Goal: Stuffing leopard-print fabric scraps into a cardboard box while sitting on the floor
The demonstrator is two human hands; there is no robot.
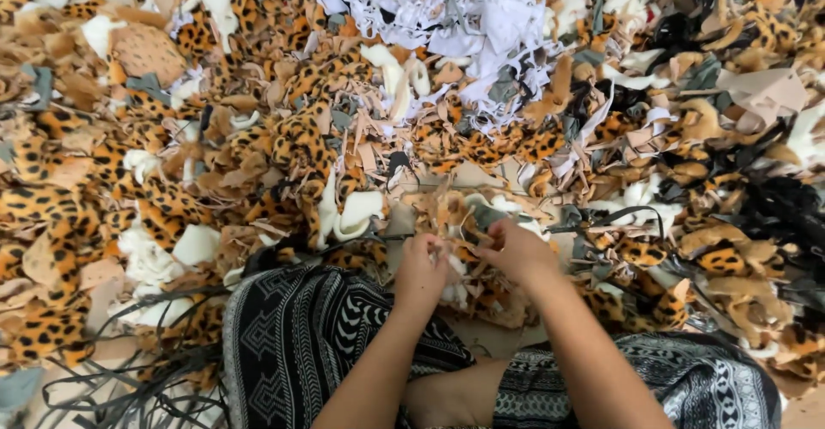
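Left hand (421, 267) curled nearly closed, fingers pinched around a small pale scrap (449, 266) of fabric. Right hand (516, 251) half closed just beside it, fingertips gripping the same clump from the other side; exact grip partly hidden by the knuckles. Scrap soft, fuzzy, cream with tan bits, held low at the near edge of the heap, right above the lap.

Beneath the forearms, black-and-white patterned cloth (301, 343) stretched over the knees, woven with zigzags and diamonds.

Outward on every side, a deep heap of fabric offcuts (284, 145) across the floor: plush leopard-print pieces in orange and black, flat beige strips, thick cream fleece curls (352, 214). Near the far edge, a tangle of white shredded mesh (464, 16), thin and lacy. At the right, black crumpled scraps (786, 210). At the near left corner, thin dark strips (129, 386) trailing loose over bare floor. Everything overlapping, crowding right up against both hands.
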